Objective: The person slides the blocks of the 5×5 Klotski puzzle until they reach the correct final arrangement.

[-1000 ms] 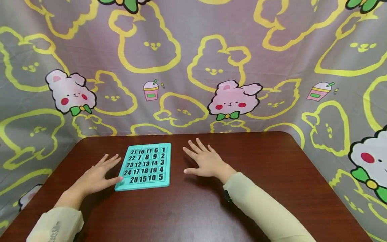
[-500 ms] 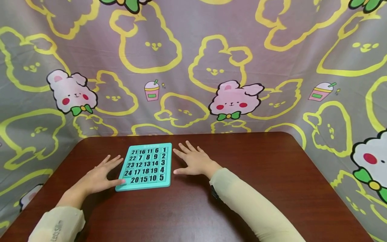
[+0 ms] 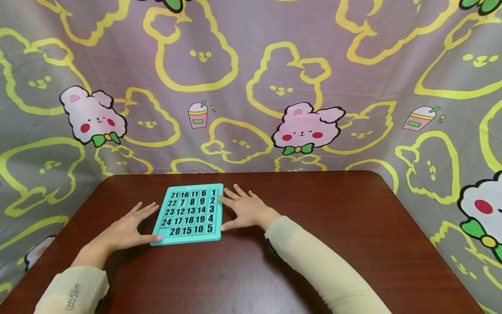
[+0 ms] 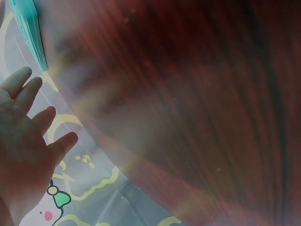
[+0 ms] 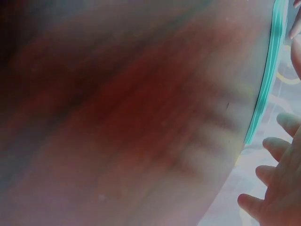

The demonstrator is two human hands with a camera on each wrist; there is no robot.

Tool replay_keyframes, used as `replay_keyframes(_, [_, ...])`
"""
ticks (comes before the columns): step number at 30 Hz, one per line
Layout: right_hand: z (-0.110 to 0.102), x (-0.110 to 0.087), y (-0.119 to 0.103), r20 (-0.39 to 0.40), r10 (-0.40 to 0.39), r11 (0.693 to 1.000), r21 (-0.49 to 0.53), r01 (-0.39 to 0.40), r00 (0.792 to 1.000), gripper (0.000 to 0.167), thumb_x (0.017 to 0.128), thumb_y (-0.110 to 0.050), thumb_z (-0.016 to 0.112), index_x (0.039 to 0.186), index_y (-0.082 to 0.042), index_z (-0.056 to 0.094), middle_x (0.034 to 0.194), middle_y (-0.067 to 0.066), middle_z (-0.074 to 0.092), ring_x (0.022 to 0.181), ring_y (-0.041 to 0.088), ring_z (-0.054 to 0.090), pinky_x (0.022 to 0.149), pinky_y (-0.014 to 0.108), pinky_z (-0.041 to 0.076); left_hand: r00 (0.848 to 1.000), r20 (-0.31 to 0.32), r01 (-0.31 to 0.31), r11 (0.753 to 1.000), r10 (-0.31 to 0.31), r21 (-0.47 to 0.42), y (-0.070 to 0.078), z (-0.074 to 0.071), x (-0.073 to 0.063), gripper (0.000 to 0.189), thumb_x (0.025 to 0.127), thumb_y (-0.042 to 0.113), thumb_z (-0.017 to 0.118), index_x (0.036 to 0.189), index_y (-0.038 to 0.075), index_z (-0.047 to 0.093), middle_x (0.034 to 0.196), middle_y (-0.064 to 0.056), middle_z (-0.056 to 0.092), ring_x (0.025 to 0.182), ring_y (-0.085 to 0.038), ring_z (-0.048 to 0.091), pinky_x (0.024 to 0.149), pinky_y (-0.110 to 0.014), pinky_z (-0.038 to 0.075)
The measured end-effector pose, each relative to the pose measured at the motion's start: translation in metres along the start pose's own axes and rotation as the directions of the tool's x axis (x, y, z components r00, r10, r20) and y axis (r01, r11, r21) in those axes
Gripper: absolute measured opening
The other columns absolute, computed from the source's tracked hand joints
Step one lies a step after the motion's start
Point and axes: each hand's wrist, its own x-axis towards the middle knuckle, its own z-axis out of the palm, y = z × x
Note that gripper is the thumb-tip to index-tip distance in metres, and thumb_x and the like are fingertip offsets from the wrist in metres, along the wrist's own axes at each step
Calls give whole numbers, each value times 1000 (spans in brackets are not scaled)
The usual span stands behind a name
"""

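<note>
A teal number slide puzzle [image 3: 190, 214] lies flat on the table, left of its middle. Black-numbered tiles fill its grid except for a gap at the lower left corner, beside tile 20. My left hand [image 3: 125, 229] is spread at its left side, thumb tip over that lower left corner; contact there is hard to tell. At the right edge, my right hand [image 3: 247, 209] has its fingers spread, with thumb and index tips at the frame. In the left wrist view the left hand [image 4: 23, 136] shows straight fingers near the puzzle's edge [image 4: 32, 33]; the right wrist view shows likewise the right hand [image 5: 280, 174].
The dark brown wooden table [image 3: 235, 274] has rounded far corners. A grey-pink curtain [image 3: 243, 78] with yellow outlines and bunny faces hangs behind and along both sides of it.
My right hand has moved left across the table to the puzzle's right edge. The left hand has stayed almost still, and the puzzle looks unmoved.
</note>
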Motion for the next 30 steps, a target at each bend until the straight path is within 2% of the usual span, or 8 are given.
replay_keyframes(5, [2, 1, 0, 23, -7, 1000, 1, 7, 1000, 101, 79, -76, 62, 160, -36, 17, 169, -3, 11, 156, 28, -2, 121, 62, 16, 1000, 14, -24, 1000, 24, -17, 0, 1, 0, 111, 70, 63, 79, 154, 5, 35, 158, -22, 33, 145, -54, 17, 98, -78, 32])
replay_keyframes(11, [2, 3, -1, 28, -20, 1000, -13, 21, 999, 103, 77, -76, 64, 159, -35, 18, 169, -3, 12, 156, 29, 0, 121, 62, 17, 999, 25, -19, 1000, 19, -20, 0, 1, 0, 112, 69, 62, 80, 153, 5, 35, 158, -24, 34, 144, -55, 18, 97, -77, 34])
replay_keyframes(26, [-1, 2, -2, 68, -45, 999, 17, 44, 997, 97, 80, -72, 64, 158, -32, 24, 167, -12, 14, 156, 31, -8, 122, 63, 9, 998, 43, -47, 999, 48, -20, -4, 3, 4, 107, 69, 57, 83, 152, 7, 38, 155, -24, 37, 141, -58, 21, 95, -76, 36])
replay_keyframes(30, [-2, 2, -1, 74, -41, 999, 38, 38, 996, 96, 81, -71, 65, 158, -32, 24, 167, -12, 14, 156, 32, -8, 122, 63, 8, 998, 54, -24, 999, 26, -24, -2, 2, 3, 108, 68, 60, 82, 153, 9, 38, 156, -28, 34, 142, -58, 20, 94, -76, 36])
